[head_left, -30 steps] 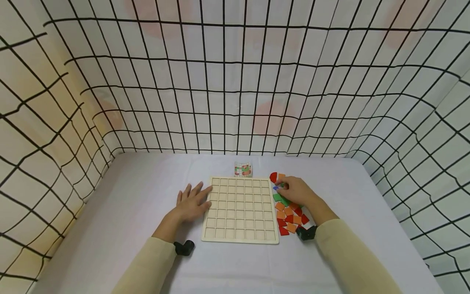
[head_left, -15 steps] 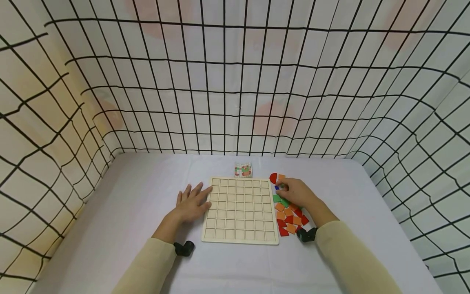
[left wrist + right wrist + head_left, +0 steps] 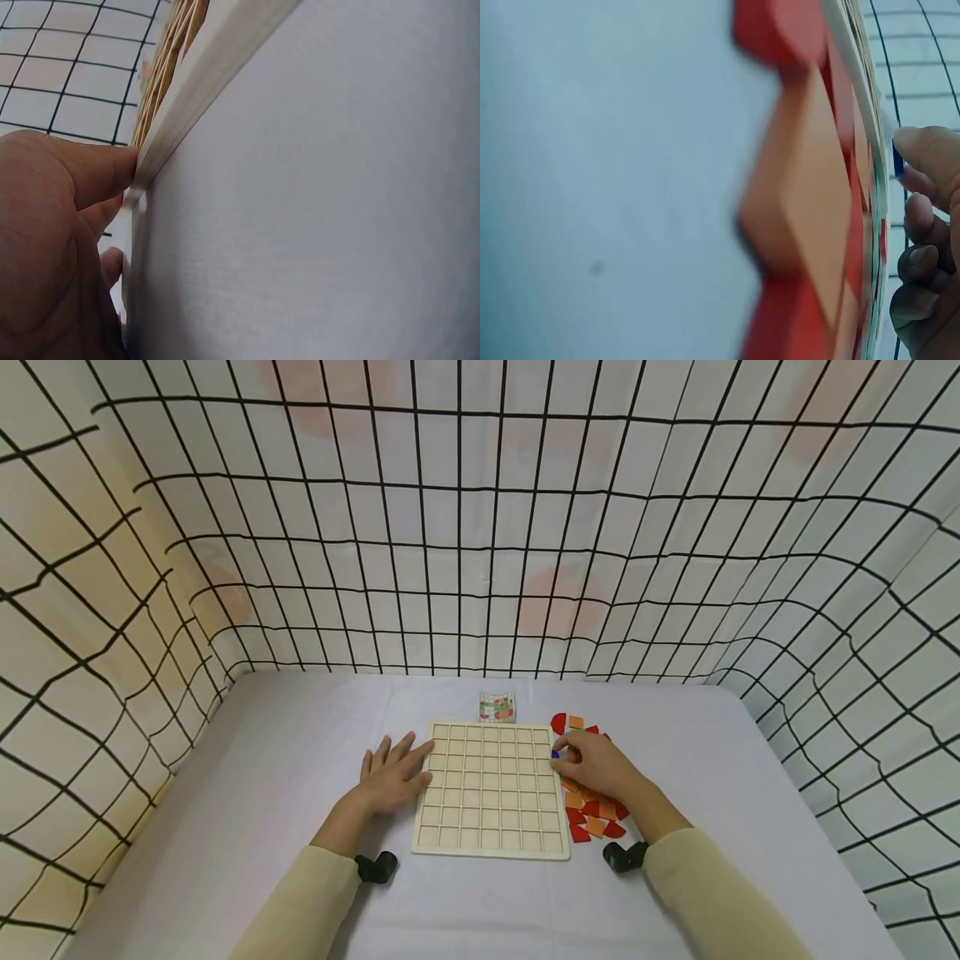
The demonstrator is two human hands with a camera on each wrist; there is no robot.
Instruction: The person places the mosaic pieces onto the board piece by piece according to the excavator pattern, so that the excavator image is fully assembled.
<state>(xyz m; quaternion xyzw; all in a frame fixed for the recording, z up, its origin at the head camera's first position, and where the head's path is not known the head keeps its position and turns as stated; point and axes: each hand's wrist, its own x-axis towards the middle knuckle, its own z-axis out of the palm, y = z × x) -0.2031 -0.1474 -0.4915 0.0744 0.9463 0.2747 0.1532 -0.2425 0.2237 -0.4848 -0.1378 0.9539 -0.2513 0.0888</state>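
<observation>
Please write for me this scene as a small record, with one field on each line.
Left hand: fingers spread, touching left edge of square, pale wooden grid board
Right hand: pinches small dark-blue piece by the board's right edge
Loose pieces: flat orange squares and flat red pieces, some with a rounded side, right of the board
At board's far edge: small white card printed with coloured shapes

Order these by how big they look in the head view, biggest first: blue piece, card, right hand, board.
1. Board
2. Right hand
3. Card
4. Blue piece, though partly covered
</observation>
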